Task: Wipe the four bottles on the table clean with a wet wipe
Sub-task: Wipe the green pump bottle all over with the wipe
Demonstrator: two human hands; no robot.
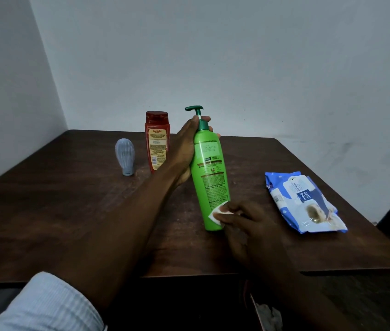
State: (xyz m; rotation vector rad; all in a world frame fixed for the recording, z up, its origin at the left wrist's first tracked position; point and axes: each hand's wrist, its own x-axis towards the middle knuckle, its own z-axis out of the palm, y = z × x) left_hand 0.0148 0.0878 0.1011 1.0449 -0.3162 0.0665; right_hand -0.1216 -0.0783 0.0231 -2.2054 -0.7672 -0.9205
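Note:
My left hand (184,149) grips the upper part of a tall green pump bottle (210,177), which is tilted with its base toward me over the table. My right hand (244,218) presses a white wet wipe (220,212) against the bottle's lower side. A red bottle (156,142) stands upright behind my left wrist. A small grey-blue bottle (125,156) stands cap-down to its left. A fourth bottle is not visible.
A blue and white pack of wet wipes (304,203) lies flat at the right of the dark wooden table (69,211). Walls close off the back and left. The table's front edge runs just before my forearms.

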